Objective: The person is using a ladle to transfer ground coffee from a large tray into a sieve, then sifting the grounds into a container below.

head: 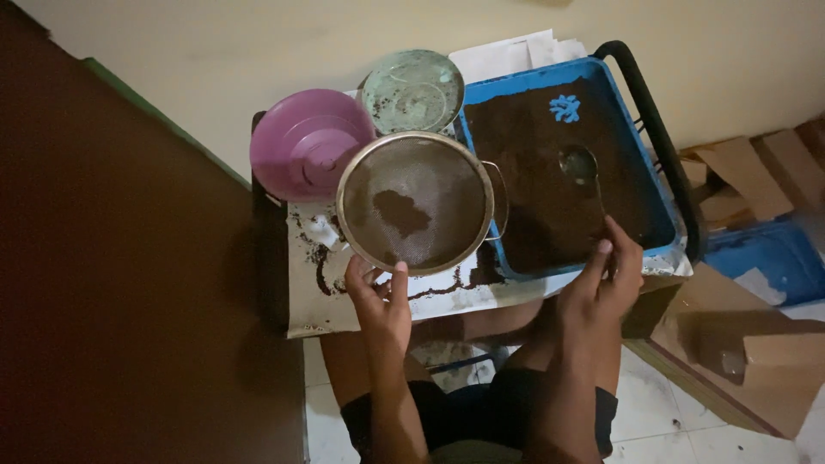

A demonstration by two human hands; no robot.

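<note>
The left hand [381, 301] grips the near rim of a round metal sieve [415, 203], thumb and fingers pinched on the edge. The sieve is held roughly level, its mesh carrying a small dark patch of brown powder near the centre. The right hand [604, 279] is closed around the handle of a metal spoon [580, 165]. The spoon's long axis runs away from the person, from the hand up to the bowl, which rests in the brown powder filling the blue tray [649, 163].

Key relation: the sieve lies to the left of the tray, its right rim overlapping the tray's left edge in this view. The spoon bowl is therefore to the right of the sieve and slightly farther from the person; the right hand is the nearer hand to the powder. A purple bowl [305, 142] and a green-tinted round lid [412, 88] sit beyond the sieve, both touching or overlapped by it in view.
</note>
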